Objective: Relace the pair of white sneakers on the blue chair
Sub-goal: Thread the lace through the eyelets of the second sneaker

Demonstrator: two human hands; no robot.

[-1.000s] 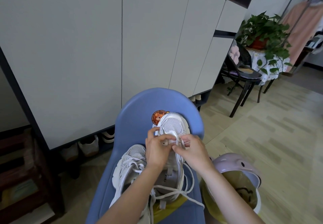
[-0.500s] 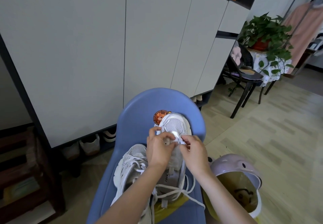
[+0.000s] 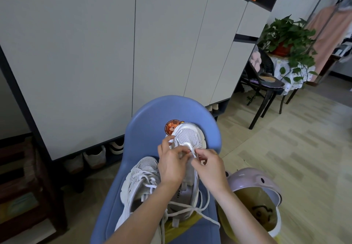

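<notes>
Two white mesh sneakers lay on the rounded blue plastic chair. The left hand gripped the farther sneaker's upper, fingers curled on it. The right hand pinched the white shoelace near the lowest eyelets, fingers clamped on it.

left hand: bare, sleeveless forearm | right hand: thin finger ring
</notes>
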